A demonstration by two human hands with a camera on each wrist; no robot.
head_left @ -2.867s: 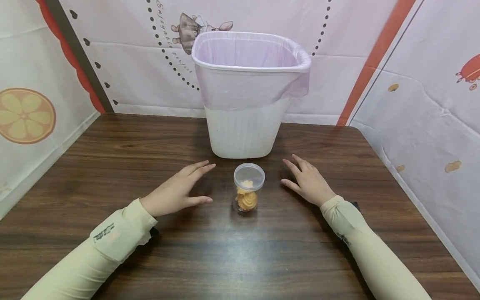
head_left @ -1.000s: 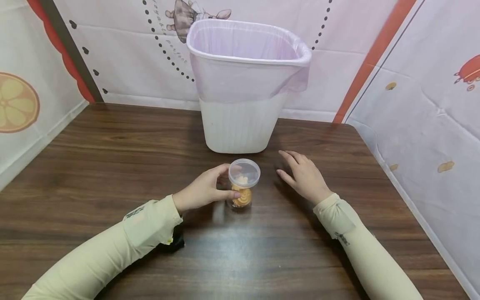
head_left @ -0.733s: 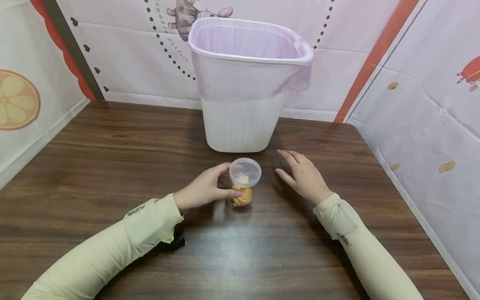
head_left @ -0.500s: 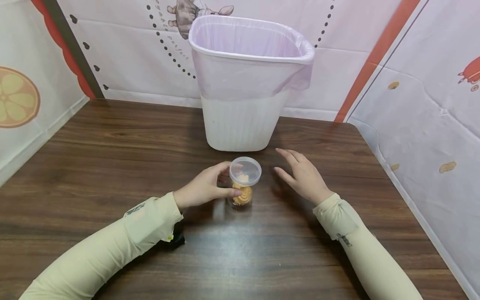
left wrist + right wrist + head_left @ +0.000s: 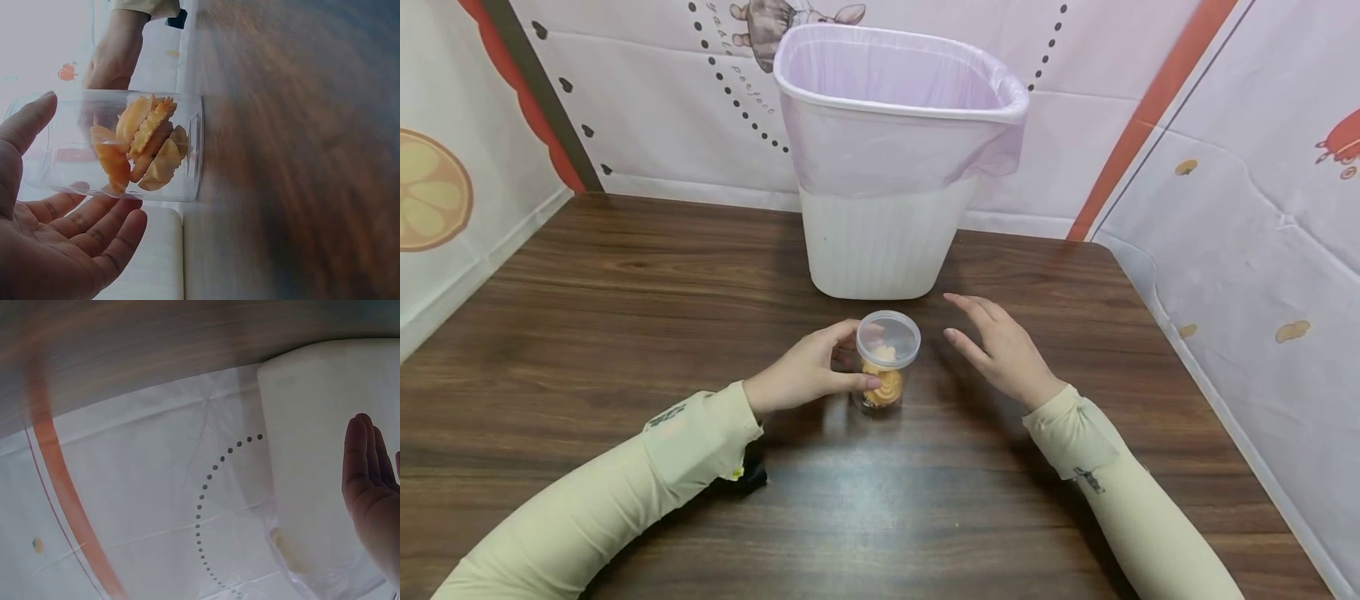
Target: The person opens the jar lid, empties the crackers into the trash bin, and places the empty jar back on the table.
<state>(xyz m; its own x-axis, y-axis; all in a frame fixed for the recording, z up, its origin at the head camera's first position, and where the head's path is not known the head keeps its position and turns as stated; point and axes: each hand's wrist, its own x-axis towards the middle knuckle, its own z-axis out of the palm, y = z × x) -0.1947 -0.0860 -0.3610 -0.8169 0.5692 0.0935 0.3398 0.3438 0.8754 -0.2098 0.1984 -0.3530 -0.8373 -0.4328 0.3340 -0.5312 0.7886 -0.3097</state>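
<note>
A clear plastic jar (image 5: pixel 888 333) with a translucent lid stands upright on the table, holding several yellow-orange ridged pieces (image 5: pixel 887 387) that look like cookies. My left hand (image 5: pixel 805 371) grips the jar from its left, thumb on the near side and fingers behind it. In the left wrist view the jar (image 5: pixel 69 156) appears sideways between thumb and fingers, its base at the tabletop. My right hand (image 5: pixel 1006 352) is to the right of the jar, apart from it, fingers extended and holding nothing. The right wrist view shows this right hand (image 5: pixel 369 494) in front of the bin.
Behind the jar stands a tall white bin (image 5: pixel 880 242) lined with a thin purple bag (image 5: pixel 895 154). The dark wood-grain table (image 5: pixel 880 517) is bordered by printed cloth (image 5: pixel 1232 192) at the back and both sides.
My left hand has moved right from beside the jar and taken hold of it. My right hand has shifted slightly toward the jar. The camera view has tilted a little.
</note>
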